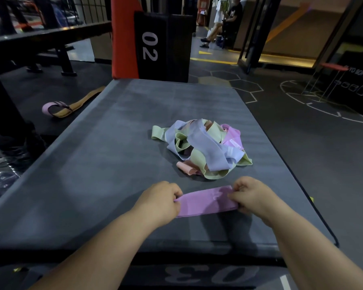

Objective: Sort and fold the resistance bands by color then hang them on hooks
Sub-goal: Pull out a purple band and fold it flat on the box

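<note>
The pink band (205, 200) looks like matt woven stretch cloth with a fine, even weave and a faint paler print near its right end. The pile (199, 147) is the same matt cloth in lilac, pale green, peach and pink, and 2 small white labels show on it. The pad (92, 164) beneath has a smooth, matt, dark grey cover like vinyl, with faint lighter streaks. The floor (291, 132) is dark, matt and rubbery-looking, with painted lines. The post (122, 49) has an orange cover with a slight sheen. The panel (149, 68) marked 02 is matt black. The strap (86, 99) looks like tan leather or suede. The bench frame (66, 63) looks like black metal.
</note>
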